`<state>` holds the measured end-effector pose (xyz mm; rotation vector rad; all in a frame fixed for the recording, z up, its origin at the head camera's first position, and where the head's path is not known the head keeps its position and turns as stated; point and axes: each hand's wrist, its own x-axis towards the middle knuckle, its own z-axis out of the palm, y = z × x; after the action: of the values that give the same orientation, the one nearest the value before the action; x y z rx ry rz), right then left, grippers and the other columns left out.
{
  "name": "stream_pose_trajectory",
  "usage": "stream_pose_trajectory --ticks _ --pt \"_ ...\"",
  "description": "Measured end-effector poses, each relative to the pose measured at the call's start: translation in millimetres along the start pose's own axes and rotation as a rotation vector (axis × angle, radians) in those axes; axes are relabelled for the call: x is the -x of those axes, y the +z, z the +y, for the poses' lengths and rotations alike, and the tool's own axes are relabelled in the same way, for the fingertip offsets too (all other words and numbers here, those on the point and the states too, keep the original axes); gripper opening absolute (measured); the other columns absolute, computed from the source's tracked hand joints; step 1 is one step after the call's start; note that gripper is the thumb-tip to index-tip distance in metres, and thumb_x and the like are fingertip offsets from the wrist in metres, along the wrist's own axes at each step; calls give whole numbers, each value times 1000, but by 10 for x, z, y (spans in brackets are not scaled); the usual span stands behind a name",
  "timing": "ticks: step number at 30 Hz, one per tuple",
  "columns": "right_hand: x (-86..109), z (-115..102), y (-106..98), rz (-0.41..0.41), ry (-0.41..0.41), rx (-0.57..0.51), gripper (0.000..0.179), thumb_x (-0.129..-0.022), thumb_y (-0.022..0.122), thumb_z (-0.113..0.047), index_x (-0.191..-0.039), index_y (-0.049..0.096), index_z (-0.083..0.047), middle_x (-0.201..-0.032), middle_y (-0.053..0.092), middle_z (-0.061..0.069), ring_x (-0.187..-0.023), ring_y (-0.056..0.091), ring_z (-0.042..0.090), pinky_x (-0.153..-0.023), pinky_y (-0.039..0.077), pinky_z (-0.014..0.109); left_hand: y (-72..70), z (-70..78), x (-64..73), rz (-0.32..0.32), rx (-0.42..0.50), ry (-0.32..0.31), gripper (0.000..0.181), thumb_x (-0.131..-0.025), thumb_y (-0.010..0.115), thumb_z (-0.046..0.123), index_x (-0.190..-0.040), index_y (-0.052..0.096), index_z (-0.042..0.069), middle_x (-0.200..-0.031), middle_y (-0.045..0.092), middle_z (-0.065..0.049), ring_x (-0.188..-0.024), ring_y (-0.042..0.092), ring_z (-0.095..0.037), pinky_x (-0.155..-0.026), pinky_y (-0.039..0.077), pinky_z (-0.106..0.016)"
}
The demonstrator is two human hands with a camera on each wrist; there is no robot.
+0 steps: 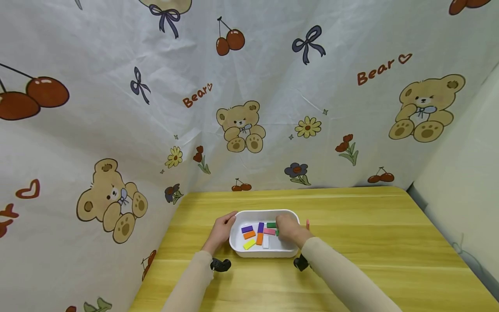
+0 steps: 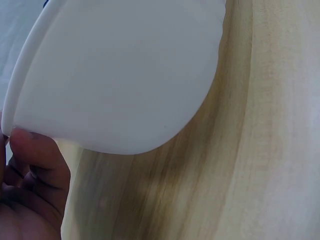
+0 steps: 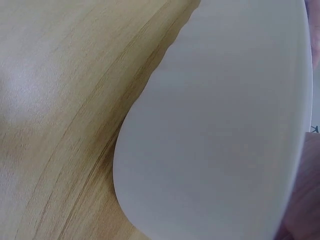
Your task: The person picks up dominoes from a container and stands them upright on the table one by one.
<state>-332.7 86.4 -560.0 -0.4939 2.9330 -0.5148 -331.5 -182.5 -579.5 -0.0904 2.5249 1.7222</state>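
Note:
A white plastic tub with rounded corners stands on the table, several small coloured blocks lying inside. My left hand pinches the tub's left rim between thumb and fingers; the left wrist view shows the thumb against the outer wall. Over the right rim, my right hand reaches down into the tub, its fingertips hidden, so a grip cannot be made out. Close to it are a green block and a pink block. Purple, orange, yellow and white blocks lie farther left.
A pink piece stands just right of the tub, partly behind the right hand. The wood-grain table meets a printed cloth at its back and left. Black wrist devices show beneath both wrists.

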Motion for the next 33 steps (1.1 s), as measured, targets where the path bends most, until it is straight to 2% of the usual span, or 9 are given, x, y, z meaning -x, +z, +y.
stream_pose_trajectory --ticks 4,13,20,26,30,33 --pt "28 -17 -15 -37 15 -33 28 -74 85 1 -80 59 -10 -76 57 2 -77 52 21 -79 55 40 14 -10 7 6 -1 -5 40 -111 49 31 -148 58 19 -158 50 -7 -150 41 -35 -121 39 -54" --pt "66 -54 -123 -56 -20 6 18 -78 83 -1 -80 67 -8 -77 61 1 -77 53 18 -80 55 38 4 20 -31 11 5 11 41 -111 50 31 -149 58 18 -157 51 -8 -150 41 -35 -122 39 -55" --pt "91 -61 -79 -124 -30 16 10 -89 79 -8 -88 69 -9 -83 61 1 -79 53 18 -86 56 38 6 10 -28 4 9 9 40 -111 49 31 -148 59 20 -157 52 -8 -150 42 -34 -122 39 -54" --pt "115 -71 -67 -163 -79 69 12 -94 75 -13 -86 66 -14 -83 59 -2 -80 52 17 -90 56 39 2 -8 -9 3 20 1 41 -111 49 30 -149 58 18 -157 51 -9 -150 41 -34 -122 39 -54" --pt "118 -60 -67 -170 -92 43 11 -94 74 -13 -88 65 -14 -84 58 -2 -80 52 17 -88 56 38 3 -22 -11 -1 19 -8 41 -111 49 31 -149 58 18 -158 51 -8 -151 41 -34 -122 39 -54" --pt "97 -51 -74 -142 -107 -9 10 -94 74 -11 -90 65 -12 -86 58 -1 -81 51 17 -86 54 38 7 -24 -19 3 20 -10 40 -111 49 32 -148 58 20 -158 51 -7 -150 42 -33 -121 40 -53"
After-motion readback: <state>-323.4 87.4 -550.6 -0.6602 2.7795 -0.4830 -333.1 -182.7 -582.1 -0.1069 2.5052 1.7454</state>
